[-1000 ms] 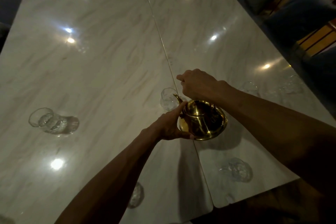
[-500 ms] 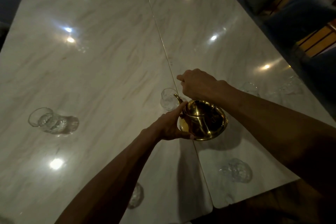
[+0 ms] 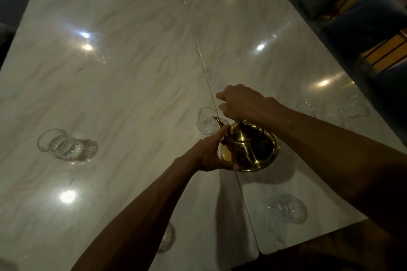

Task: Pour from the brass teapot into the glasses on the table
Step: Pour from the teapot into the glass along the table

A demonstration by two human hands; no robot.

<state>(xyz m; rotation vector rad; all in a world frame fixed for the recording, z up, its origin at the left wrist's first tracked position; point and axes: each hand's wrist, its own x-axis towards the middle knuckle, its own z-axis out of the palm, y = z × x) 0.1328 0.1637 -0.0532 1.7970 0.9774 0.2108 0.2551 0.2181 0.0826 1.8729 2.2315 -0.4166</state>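
The brass teapot (image 3: 250, 149) hangs over the marble table (image 3: 123, 77), tipped with its spout over the rim of a small clear glass (image 3: 206, 121). My right hand (image 3: 242, 102) is closed around the pot's handle from above. My left hand (image 3: 211, 154) presses against the pot's left side and underside, index finger along the body. Other clear glasses stand at the left (image 3: 61, 145), near front right (image 3: 286, 208), front centre (image 3: 167, 237) partly behind my left forearm, and far right (image 3: 305, 106). No stream of liquid is visible.
A seam (image 3: 193, 33) runs down the middle of the table. Blue upholstered chairs (image 3: 361, 20) stand along the right side. The table's near edge lies at the lower right, with dark floor beyond. Bright light reflections dot the glossy top.
Almost nothing differs: both hands keep the same hold and the teapot stays tipped toward the centre glass.
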